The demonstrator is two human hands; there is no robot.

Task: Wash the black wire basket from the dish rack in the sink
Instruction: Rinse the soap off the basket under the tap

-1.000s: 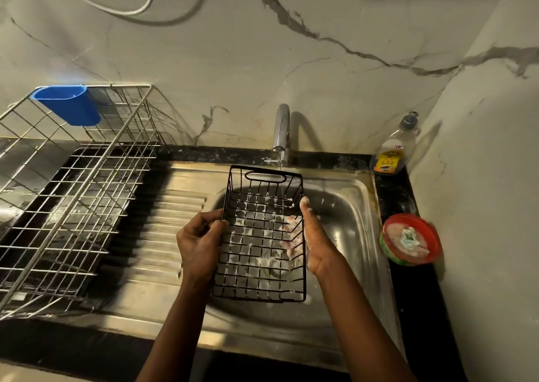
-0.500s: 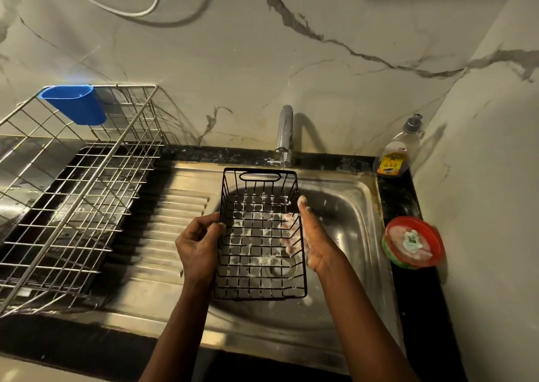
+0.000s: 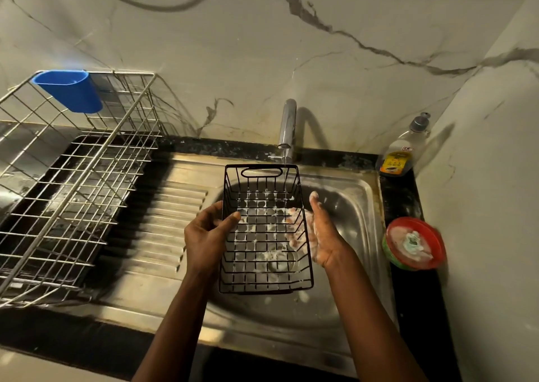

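Note:
I hold the black wire basket (image 3: 264, 233) over the steel sink (image 3: 358, 206), its open side facing me and its far end under the tap (image 3: 287, 128). A thin stream of water falls onto its top rim. Soap foam clings to the wires. My left hand (image 3: 207, 236) grips the basket's left rim, thumb inside. My right hand (image 3: 318, 233), covered in suds, presses against the right side with fingers wrapped under the wires.
A silver wire dish rack (image 3: 73, 177) with a blue plastic cup (image 3: 70, 90) hooked on its back rim stands on the draining board at the left. A dish soap bottle (image 3: 404, 151) and a red tub of soap paste (image 3: 414, 243) sit on the black counter at the right.
The basket has risen a little toward the tap, and water now falls on its top rim. Both hands keep their hold.

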